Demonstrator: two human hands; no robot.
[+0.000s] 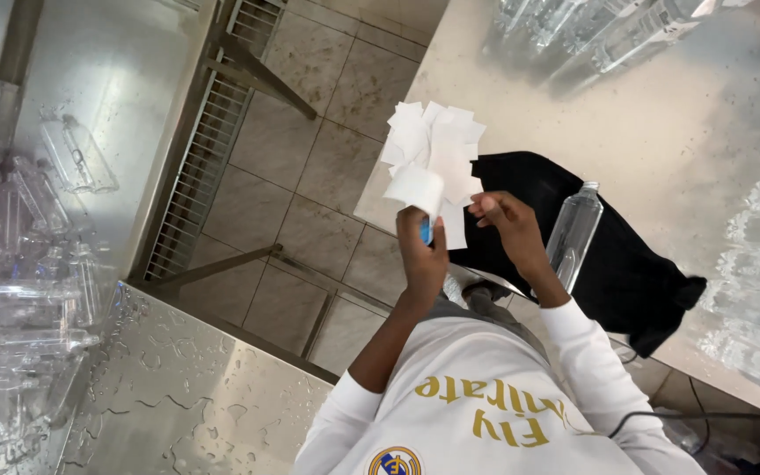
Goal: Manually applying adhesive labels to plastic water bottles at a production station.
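Note:
My left hand (pixel 421 255) is shut on a fanned bunch of white paper slips (pixel 431 154), held up in front of my chest. Something small and blue (pixel 427 231) shows between its fingers. My right hand (pixel 507 227) pinches the lower right edge of one slip from the bunch. An empty clear plastic bottle (pixel 573 230) lies just right of my right wrist on a black cloth (pixel 626 273). Both of my sleeves are white.
The black cloth lies on a wet steel table (pixel 679 132) with more clear bottles (pixel 600 26) at its far end. A second wet steel surface (pixel 195 396) at lower left holds several clear bottles (pixel 28 281). A tiled floor and a metal rack (pixel 208 132) lie between.

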